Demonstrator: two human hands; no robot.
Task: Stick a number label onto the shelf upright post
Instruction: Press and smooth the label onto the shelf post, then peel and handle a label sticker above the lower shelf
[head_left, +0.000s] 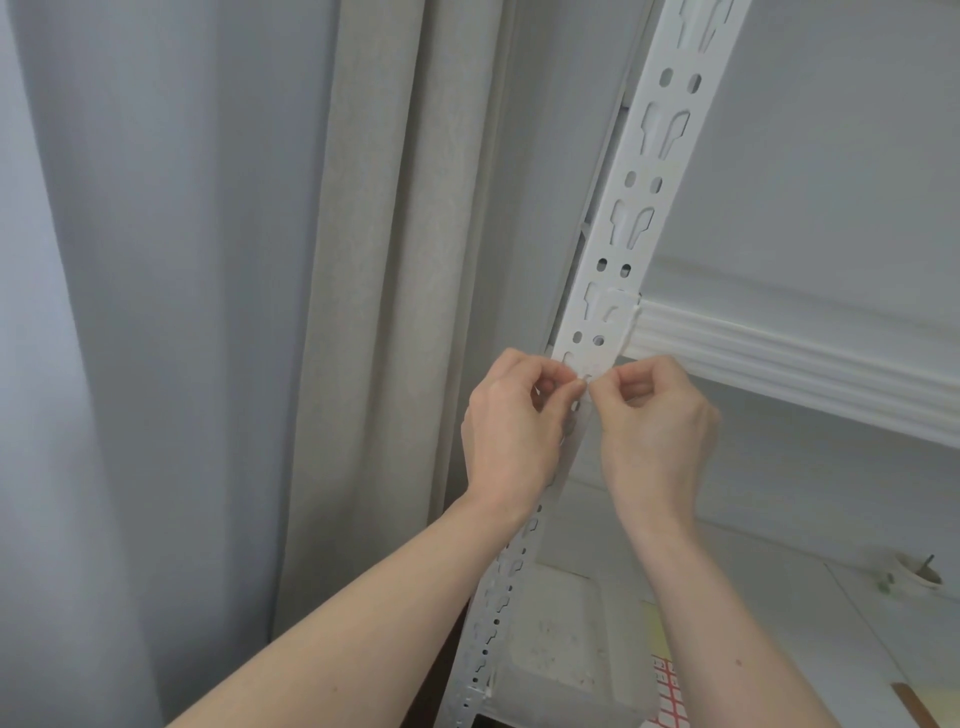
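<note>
A white perforated shelf upright post (641, 171) runs diagonally from the top right down to the bottom centre. My left hand (511, 431) and my right hand (657, 421) meet in front of the post, just below the shelf beam. Thumbs and forefingers of both hands pinch a small whitish piece, the label (586, 378), at the post's face. It is too small and too covered by fingertips to read any number. The post's stretch behind my hands is hidden.
A white ribbed shelf beam (789, 364) joins the post at the right. Beige and grey curtains (363, 260) hang at the left. Below sit a translucent plastic tub (561, 639), a yellow sheet (655, 629), a red-checked item (670, 696) and a small cup (919, 574).
</note>
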